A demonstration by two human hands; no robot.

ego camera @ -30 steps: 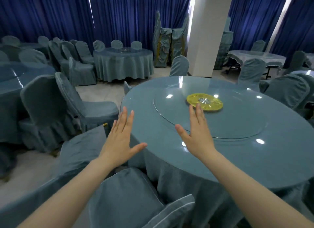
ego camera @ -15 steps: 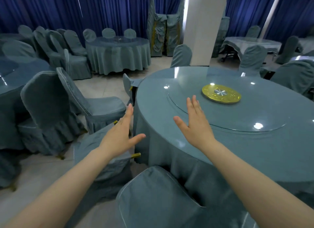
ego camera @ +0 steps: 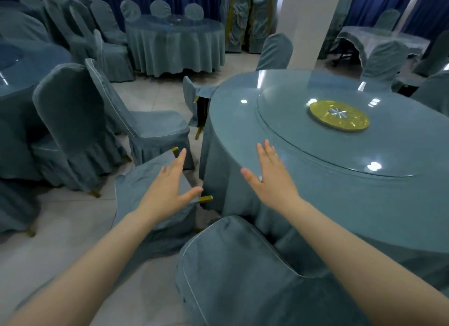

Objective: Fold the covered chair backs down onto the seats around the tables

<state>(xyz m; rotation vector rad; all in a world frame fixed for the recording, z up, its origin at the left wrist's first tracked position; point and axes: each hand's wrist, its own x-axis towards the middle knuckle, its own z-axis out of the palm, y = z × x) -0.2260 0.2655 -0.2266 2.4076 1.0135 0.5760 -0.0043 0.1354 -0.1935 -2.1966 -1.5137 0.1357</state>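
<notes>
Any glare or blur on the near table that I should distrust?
Head view: small bright light reflections dot the glass turntable and the table, hiding little; the gold disc is slightly smeared; the wide lens tilts the pillar; left hand and right hand read clearly, both open.

Blue-grey covered chair (ego camera: 145, 192) tilted beside the round table (ego camera: 328, 199), gold leg tips (ego camera: 205, 199) bare; upright chair (ego camera: 155, 124) behind.

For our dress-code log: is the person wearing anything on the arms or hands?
Nothing shows. The left hand and right hand are ungloved, with no rings seen. The left forearm and right forearm are bare to the picture's edge: no sleeves, watch or bracelets.
</notes>
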